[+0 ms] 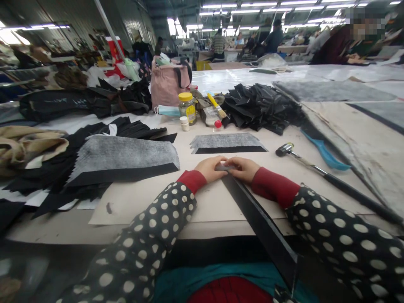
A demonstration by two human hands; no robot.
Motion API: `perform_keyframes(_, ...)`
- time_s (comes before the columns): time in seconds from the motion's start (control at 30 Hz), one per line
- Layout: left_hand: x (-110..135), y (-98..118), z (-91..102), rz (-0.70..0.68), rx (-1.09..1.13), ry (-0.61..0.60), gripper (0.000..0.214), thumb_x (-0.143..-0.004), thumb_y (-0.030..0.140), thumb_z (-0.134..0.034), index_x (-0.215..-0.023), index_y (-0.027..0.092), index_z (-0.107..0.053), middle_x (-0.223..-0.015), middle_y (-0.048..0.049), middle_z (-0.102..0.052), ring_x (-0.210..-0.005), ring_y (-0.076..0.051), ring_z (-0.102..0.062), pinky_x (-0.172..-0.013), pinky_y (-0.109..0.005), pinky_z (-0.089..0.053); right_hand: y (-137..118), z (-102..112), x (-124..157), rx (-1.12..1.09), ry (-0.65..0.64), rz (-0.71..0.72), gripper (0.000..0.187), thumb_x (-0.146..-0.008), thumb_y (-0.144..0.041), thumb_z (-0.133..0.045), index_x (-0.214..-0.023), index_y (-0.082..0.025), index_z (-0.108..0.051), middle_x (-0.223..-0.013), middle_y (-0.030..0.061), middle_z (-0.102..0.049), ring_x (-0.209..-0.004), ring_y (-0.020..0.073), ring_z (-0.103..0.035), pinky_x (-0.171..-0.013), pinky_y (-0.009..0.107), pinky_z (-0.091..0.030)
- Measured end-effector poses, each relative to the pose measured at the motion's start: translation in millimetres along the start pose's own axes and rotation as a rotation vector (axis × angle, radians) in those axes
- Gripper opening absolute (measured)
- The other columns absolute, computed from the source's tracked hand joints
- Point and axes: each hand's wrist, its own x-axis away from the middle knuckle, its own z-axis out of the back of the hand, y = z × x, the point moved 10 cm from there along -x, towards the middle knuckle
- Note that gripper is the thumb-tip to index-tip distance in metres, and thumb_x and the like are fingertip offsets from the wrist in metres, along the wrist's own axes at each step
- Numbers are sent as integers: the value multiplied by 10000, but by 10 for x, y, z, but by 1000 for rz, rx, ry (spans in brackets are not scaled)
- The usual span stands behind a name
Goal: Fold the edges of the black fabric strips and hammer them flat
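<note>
Black fabric strip lies gripped at its end by my curled left hand and right hand, keeping it straight.

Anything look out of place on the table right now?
The long black strip at the left hand and right hand overhangs the table edge, unsupported toward the lap. A blue face mask also lies oddly among the supplies, beside the yellow-lidded jar.

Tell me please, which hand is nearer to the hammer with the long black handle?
Right. The right hand lies closer, to the left of the hammer; the left hand lies further from the hammer, on the far side of the right hand.
</note>
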Motion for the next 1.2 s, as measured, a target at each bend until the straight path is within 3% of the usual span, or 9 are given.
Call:
perform_keyframes(0.2, 12, -147, 95, 45, -74, 18, 187, -699, 157, -554, -868, 152, -632, -732, 1, -558, -642, -111, -487, -620, -228, -399, -30, -3, 8, 57, 51, 94, 256, -674, -150, -522, -916, -129, -605, -767, 34, -540, -624, 114, -464, -585, 252, -392)
perform_keyframes(0.37, 25, -139, 102, 45, -46, 26, 196, -687, 95, -535, -843, 150, -640, -769, -7, -564, -670, -111, -502, -636, -226, -409, -44, 3, 3, 108, 67, 150, 325, -678, -148, -531, -995, -137, -602, -774, 38, -517, -682, 132, -477, -633, 266, -396)
perform_keyframes(0.7, 46, -77, 107, 50, -64, 30, 150, -684, 74, -540, -780, 148, -629, -724, 4, -531, -661, -111, -484, -610, -221, -391, -94, 14, 24, 57, 79, 175, 208, -680, -134, -523, -864, -146, -620, -734, 13, -484, -628, 108, -440, -599, 242, -375)
perform_keyframes(0.87, 53, -9, 108, -29, -105, 48, 153, -680, 40, -529, -742, 140, -627, -726, -8, -534, -691, -120, -497, -656, -231, -402, -157, 28, 52, 103, 71, 233, 196, -690, -127, -513, -849, -146, -625, -768, 28, -493, -645, 113, -459, -620, 249, -394)
perform_keyframes(1.03, 113, 114, 31, -199, -293, -25, 196, -779, 83, -462, -836, 153, -636, -847, -44, -580, -821, -157, -502, -783, -285, -396, -260, -2, 99, 244, 59, 359, 206, -736, -146, -483, -879, -164, -631, -823, 55, -527, -779, 154, -496, -737, 283, -410)
perform_keyframes(1.2, 245, 113, -13, -243, -481, -103, 275, -846, 133, -388, -1009, 174, -605, -994, -61, -577, -868, -178, -477, -809, -313, -392, -366, -66, 134, 406, 26, 395, 230, -777, -155, -426, -886, -146, -629, -862, 87, -550, -801, 177, -480, -746, 302, -401)
